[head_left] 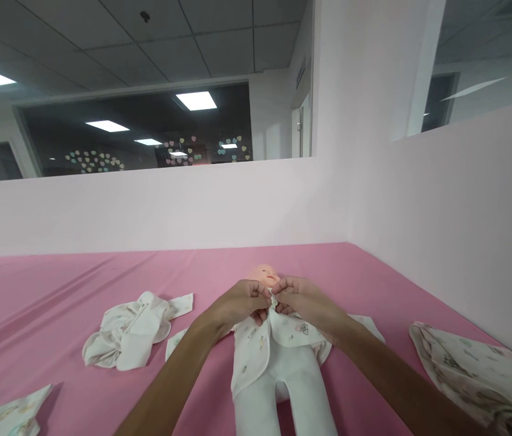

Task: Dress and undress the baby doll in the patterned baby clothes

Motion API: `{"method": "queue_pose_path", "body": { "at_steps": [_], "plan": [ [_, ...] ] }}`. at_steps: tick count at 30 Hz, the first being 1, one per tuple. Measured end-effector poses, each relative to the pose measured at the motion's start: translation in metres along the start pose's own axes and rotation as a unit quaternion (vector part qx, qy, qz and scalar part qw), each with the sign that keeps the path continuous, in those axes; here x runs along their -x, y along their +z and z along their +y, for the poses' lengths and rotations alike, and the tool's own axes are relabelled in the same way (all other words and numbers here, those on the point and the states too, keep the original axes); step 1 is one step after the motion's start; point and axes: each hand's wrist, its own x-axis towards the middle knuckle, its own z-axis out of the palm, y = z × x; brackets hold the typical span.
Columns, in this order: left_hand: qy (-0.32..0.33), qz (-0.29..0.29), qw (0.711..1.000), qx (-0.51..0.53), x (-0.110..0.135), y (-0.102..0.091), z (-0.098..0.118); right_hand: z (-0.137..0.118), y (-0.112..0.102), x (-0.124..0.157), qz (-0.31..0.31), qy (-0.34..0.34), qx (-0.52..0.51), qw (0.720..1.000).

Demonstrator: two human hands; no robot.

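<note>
A baby doll (265, 274) lies on its back on the pink sheet, its head away from me. It wears a white printed baby jacket (250, 357), parted below the chest, over white legs (258, 406). My left hand (253, 298) pinches the jacket's edge at the doll's neck. Close against it, my right hand (292, 297) pinches the other edge at the collar. A small gathered bit of cloth or tie shows between the fingertips. The jacket's sleeves stretch out to both sides, partly behind my forearms.
A crumpled white garment (135, 330) lies to the left. A folded printed cloth (5, 415) is at the lower left, and a folded printed blanket (478, 369) lies at the right. White walls (169, 209) with windows border the pink-covered surface (56, 290).
</note>
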Motion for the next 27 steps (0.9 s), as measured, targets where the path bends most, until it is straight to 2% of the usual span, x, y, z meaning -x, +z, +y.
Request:
{"method": "queue_pose_path", "body": {
  "at_steps": [3,6,9,12,15,18,19,21,23,25,27],
  "plan": [
    [0.003,0.013,1.000,-0.023,0.001,0.000,0.000,0.003,-0.001,-0.001,-0.003,-0.007,0.025,1.000],
    [0.002,0.032,0.998,-0.060,0.002,0.002,0.000,0.003,-0.001,0.002,0.031,-0.046,0.119,0.991],
    [-0.005,0.046,0.990,-0.133,0.012,0.005,0.003,-0.005,0.001,0.011,0.095,-0.103,0.275,0.951],
    [0.007,0.053,0.963,-0.265,0.035,0.012,0.009,-0.012,0.002,0.027,0.105,-0.123,0.375,0.913],
    [0.044,0.079,0.909,-0.407,0.062,0.026,0.000,-0.002,0.001,0.043,0.078,-0.127,0.424,0.893],
    [0.077,0.091,0.844,-0.523,0.072,0.042,-0.033,0.028,-0.001,0.051,0.041,-0.163,0.459,0.872],
    [0.107,0.118,0.818,-0.553,0.071,0.047,-0.048,0.041,-0.001,0.052,0.040,-0.192,0.467,0.862],
    [0.194,0.210,0.757,-0.587,0.062,0.054,-0.079,0.066,0.000,0.050,0.073,-0.259,0.478,0.836],
    [0.275,0.280,0.687,-0.611,0.050,0.057,-0.103,0.085,0.001,0.045,0.121,-0.329,0.497,0.794],
    [0.354,0.324,0.618,-0.623,0.039,0.056,-0.118,0.094,0.002,0.042,0.162,-0.375,0.505,0.760],
    [0.411,0.342,0.571,-0.623,0.034,0.052,-0.123,0.094,0.002,0.043,0.183,-0.392,0.493,0.755]
  ]
}}
